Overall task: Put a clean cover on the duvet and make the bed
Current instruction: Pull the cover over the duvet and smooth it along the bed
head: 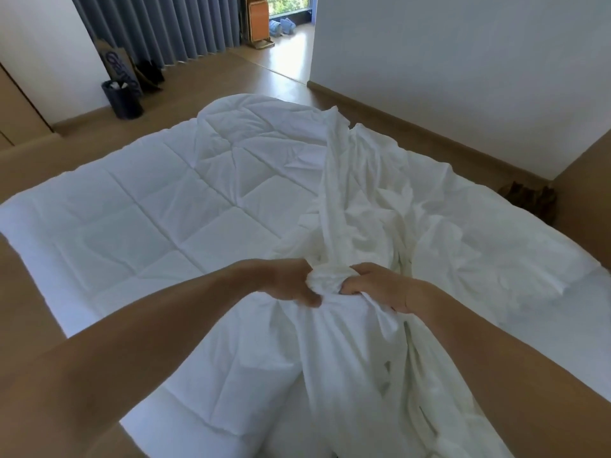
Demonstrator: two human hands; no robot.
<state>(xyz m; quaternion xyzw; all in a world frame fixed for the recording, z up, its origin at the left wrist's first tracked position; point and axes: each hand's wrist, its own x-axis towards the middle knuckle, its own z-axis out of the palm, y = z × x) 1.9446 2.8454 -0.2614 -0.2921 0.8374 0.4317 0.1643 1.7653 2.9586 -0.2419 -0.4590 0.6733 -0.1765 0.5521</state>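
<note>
Under you the bed [545, 342] fills most of the view, its smooth white sheet bare along the right side, and it runs lengthwise away from you toward the wooden floor [231, 74] beyond. The duvet [158, 206] lies spread flat over the left and middle of it: white, padded, stitched into large squares whose seams cross the view on a slant, with its far end bulging in a soft rounded hump. On top of the duvet, right of centre, lies the cover [363, 206], a thin, off-white cloth, heavily creased and gathered into a long loose band. Its long axis points straight away from you, from the near edge of the bed, up through your hands and on to the far end, with looser folds spilling to the right. Your left hand [291, 282] and right hand [380, 285] meet at a tight wad of that cloth, fingers curled round it from either side, both gripping the cover just above the duvet. Far off at the left a dark, round waste bin [122, 99] stands on the floor near grey pleated curtains [158, 28].
</note>
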